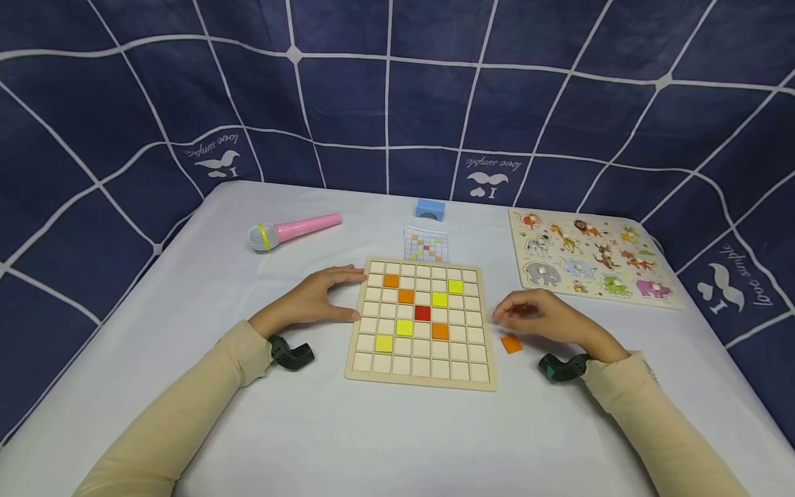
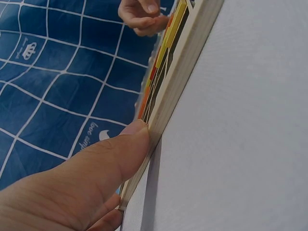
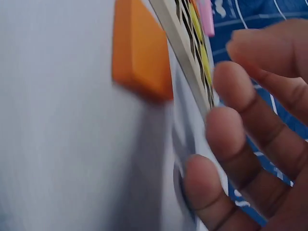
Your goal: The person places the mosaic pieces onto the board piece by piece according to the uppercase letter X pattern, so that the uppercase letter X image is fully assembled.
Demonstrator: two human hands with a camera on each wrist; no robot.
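A wooden grid board (image 1: 422,382) lies flat on the table, with orange and yellow tiles in diagonal lines crossing at a red tile (image 1: 422,313). My left hand (image 1: 315,297) touches the board's left edge, thumb and fingers spread; the left wrist view shows the thumb (image 2: 127,144) against that edge. Just off the right edge hovers my right hand (image 1: 539,316), its fingers loosely bent and nothing between them. Below it on the cloth lies a loose orange tile (image 1: 512,344), seen close up in the right wrist view (image 3: 139,53), apart from the fingertips (image 3: 226,130).
Behind the board lies a printed pattern card (image 1: 426,244), with a blue arched block (image 1: 430,209) beyond it. At the back left is a pink toy microphone (image 1: 308,226). An animal puzzle board (image 1: 590,255) occupies the back right. A dark blue curtain (image 1: 348,103) surrounds the white table.
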